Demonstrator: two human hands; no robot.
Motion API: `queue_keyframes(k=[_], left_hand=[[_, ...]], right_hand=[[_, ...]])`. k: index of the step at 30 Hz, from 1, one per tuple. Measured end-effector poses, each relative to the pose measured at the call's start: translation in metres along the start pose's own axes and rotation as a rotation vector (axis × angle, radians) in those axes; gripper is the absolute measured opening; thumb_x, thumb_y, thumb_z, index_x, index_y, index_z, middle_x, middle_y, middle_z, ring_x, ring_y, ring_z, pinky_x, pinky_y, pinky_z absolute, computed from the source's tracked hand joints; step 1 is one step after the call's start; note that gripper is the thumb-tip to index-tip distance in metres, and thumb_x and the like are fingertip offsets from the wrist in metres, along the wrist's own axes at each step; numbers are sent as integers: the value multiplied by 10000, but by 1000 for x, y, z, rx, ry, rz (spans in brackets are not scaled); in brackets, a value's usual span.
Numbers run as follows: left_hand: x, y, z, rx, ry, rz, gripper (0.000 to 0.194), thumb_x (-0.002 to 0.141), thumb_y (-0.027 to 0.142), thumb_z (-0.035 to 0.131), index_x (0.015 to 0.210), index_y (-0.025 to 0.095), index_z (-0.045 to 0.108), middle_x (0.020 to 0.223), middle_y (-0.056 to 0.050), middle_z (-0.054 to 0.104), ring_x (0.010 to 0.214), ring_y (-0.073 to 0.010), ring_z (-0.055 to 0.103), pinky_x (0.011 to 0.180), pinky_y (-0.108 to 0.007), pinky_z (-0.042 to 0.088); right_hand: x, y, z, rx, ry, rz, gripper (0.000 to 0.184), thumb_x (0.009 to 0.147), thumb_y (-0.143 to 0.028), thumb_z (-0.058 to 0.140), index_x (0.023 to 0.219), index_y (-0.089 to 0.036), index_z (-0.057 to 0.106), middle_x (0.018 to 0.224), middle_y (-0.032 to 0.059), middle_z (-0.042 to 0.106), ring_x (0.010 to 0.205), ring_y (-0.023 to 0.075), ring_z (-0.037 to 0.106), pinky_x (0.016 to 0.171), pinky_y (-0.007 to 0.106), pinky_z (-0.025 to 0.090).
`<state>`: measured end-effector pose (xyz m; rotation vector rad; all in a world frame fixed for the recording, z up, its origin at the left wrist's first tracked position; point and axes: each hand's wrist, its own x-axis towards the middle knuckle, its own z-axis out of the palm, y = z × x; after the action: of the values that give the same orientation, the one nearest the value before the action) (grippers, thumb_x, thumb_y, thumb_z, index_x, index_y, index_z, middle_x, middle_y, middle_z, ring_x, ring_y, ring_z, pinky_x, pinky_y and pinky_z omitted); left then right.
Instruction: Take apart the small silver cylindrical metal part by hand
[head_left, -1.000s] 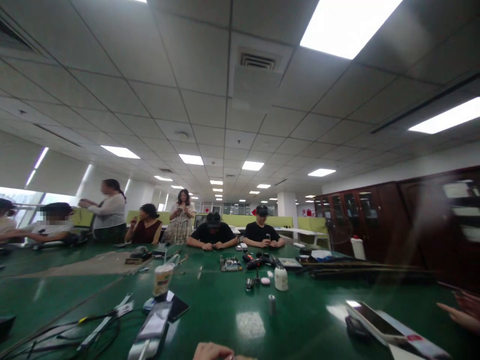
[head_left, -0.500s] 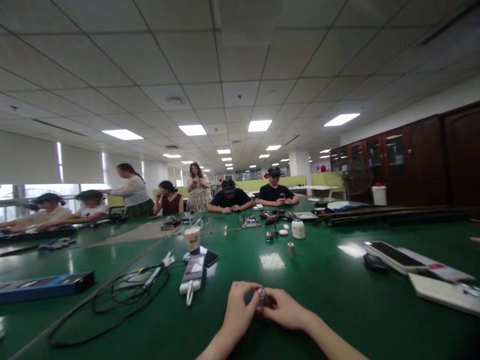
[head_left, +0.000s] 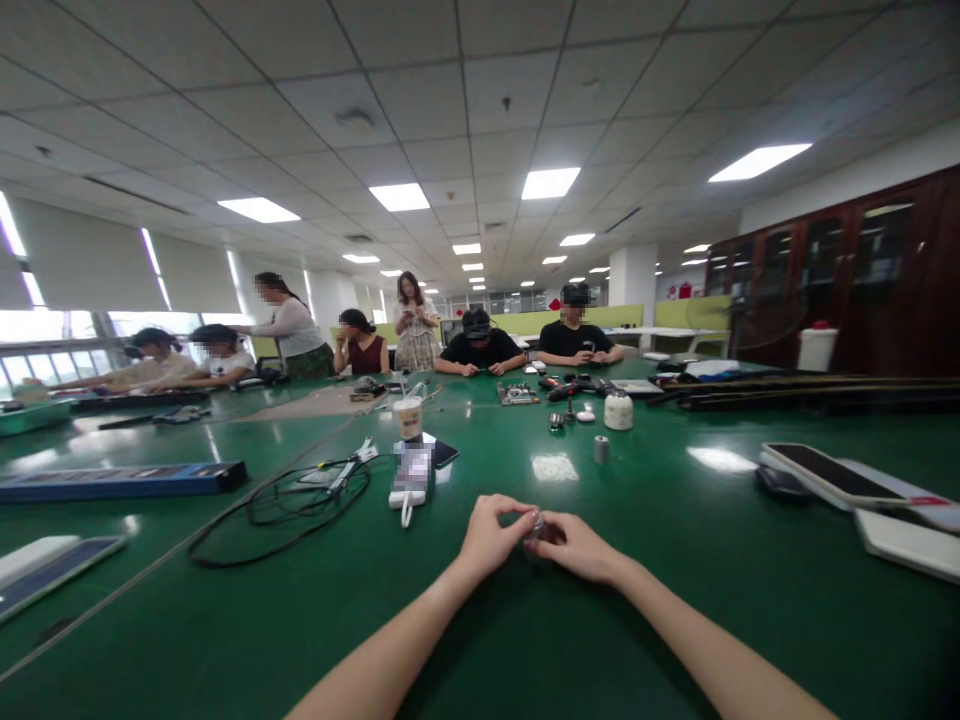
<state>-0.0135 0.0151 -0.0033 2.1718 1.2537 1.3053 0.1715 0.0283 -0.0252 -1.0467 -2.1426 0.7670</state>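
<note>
Between my two hands is a small silvery metal part [head_left: 538, 527], mostly covered by fingers; its exact kind does not show. The thumb and fingers of my left hand [head_left: 491, 530] close on it from the left. My right hand [head_left: 576, 546] grips it from the right, fingers curled. Both hands are just above or on the green table [head_left: 465, 640]; I cannot tell whether the part touches the surface. Beyond them stands a grey metal cylinder [head_left: 601, 449], upright, touched by neither hand.
Left of my hands lie a phone with a white power bank [head_left: 411, 475], a paper cup [head_left: 408, 417] and a looped black cable [head_left: 277, 510]. A white round container [head_left: 619, 411] stands farther back. White-edged devices [head_left: 832, 475] lie at right. Several people sit or stand around the table.
The view has tilted downward, so hands and table sit higher in the picture and more of my forearms shows. Both hands still hold the small metal part.
</note>
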Motion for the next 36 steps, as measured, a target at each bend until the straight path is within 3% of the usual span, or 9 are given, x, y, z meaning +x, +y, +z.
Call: queue_keyframes(k=[3, 9, 14, 19, 22, 28, 36], left_hand=[[1, 1, 0, 2, -9, 16, 209, 809, 402, 688, 896, 248, 800, 888, -48, 756, 929, -239, 641, 862, -355, 461], [9, 4, -9, 65, 40, 38, 235, 873, 400, 630, 979, 259, 785, 932, -45, 741, 961, -221, 609, 875, -331, 458], [12, -25, -22, 201, 43, -21, 171, 811, 392, 693, 914, 306, 799, 984, -67, 730, 1037, -286, 541, 943, -441, 404], [2, -45, -13, 293, 59, -125, 114, 737, 351, 759, 826, 301, 810, 1048, -120, 720, 1068, -371, 507, 888, -552, 391], [2, -38, -8, 283, 82, -91, 99, 776, 334, 732, 828, 289, 804, 1023, -99, 730, 1058, -345, 525, 898, -512, 398], [3, -5, -6, 180, 151, 62, 230, 952, 294, 512, 989, 202, 720, 986, -66, 727, 996, -244, 574, 896, -378, 431], [-14, 21, 7, 122, 70, 147, 140, 911, 268, 579, 890, 220, 709, 908, -33, 722, 967, -240, 579, 877, -369, 425]], right_hand=[[0, 3, -1, -24, 1, -12, 340, 830, -435, 669, 1007, -147, 637, 719, -16, 575, 621, 129, 469, 559, 235, 350], [-1, 1, -5, -41, 6, -7, 371, 782, -499, 707, 880, -160, 591, 689, -36, 534, 610, 121, 465, 549, 231, 348], [-2, -3, -6, -44, -1, 8, 381, 770, -516, 715, 828, -175, 556, 684, -40, 540, 600, 113, 467, 542, 221, 349], [-1, -3, -6, -60, -8, 3, 370, 772, -509, 717, 819, -180, 553, 680, -45, 527, 601, 111, 458, 548, 218, 351], [-2, -3, -7, -71, -4, -3, 361, 784, -500, 708, 812, -178, 546, 675, -45, 516, 598, 110, 447, 553, 221, 356], [-4, -1, -5, -82, 14, -18, 333, 799, -474, 700, 833, -180, 547, 693, -36, 550, 608, 117, 476, 566, 226, 371], [-5, 0, -1, -81, 35, -32, 258, 823, -410, 682, 927, -183, 619, 706, -12, 605, 611, 137, 507, 571, 238, 391]])
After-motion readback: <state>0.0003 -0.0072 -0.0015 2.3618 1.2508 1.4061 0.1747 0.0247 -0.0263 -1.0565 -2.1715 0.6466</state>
